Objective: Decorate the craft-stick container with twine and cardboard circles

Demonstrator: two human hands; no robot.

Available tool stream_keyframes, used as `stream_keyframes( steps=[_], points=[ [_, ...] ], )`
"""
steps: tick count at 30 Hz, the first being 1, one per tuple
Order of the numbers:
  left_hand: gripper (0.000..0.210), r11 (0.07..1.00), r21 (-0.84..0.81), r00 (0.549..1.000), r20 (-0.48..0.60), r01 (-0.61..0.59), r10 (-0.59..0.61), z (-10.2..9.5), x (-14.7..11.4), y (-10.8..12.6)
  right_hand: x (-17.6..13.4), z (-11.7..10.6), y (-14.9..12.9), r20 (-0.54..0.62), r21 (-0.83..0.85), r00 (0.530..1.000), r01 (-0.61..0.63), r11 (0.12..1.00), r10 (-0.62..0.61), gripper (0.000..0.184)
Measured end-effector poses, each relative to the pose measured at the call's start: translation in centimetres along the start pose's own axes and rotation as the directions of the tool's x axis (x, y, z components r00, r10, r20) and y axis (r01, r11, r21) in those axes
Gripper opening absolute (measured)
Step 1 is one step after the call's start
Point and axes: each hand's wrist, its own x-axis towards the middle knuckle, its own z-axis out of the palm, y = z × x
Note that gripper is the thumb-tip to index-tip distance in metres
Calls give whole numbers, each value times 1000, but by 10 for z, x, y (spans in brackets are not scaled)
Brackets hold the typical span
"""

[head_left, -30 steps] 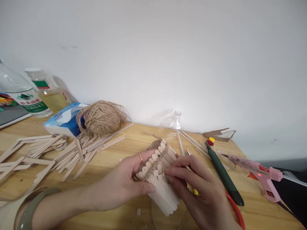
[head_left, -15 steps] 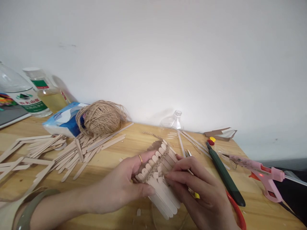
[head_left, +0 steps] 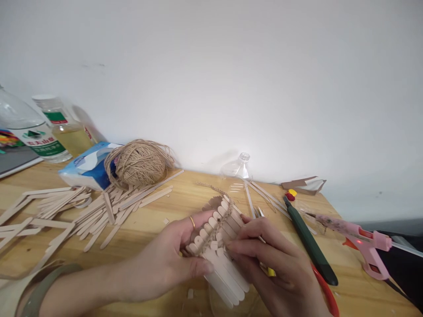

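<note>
Evidently, the left hand (head_left: 168,262) clasps a twine-trimmed craft-stick model (head_left: 228,279) between thumb and fingers; the right hand (head_left: 280,259) grips its side.

Plain white wall (head_left: 211,88): softly lit, dimmed at upper left
Yellow-filled clear jar (head_left: 73,137): soft shadow cast rightward
Pale wooden-stick structure (head_left: 220,264), lower centre: lower panel lit, upper shaded
Green-labelled clear plastic bottle (head_left: 31,125): stretched at left edge
</note>
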Motion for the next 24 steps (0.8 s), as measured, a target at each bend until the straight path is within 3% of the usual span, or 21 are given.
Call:
stream_keyframes(
  steps=[24],
  points=[
    [60, 1000, 3, 1000, 1, -20, 20, 0, -1, -2, -1, -2, -2, 3, 1, 1000, 13, 1000, -13, 20]
  ],
)
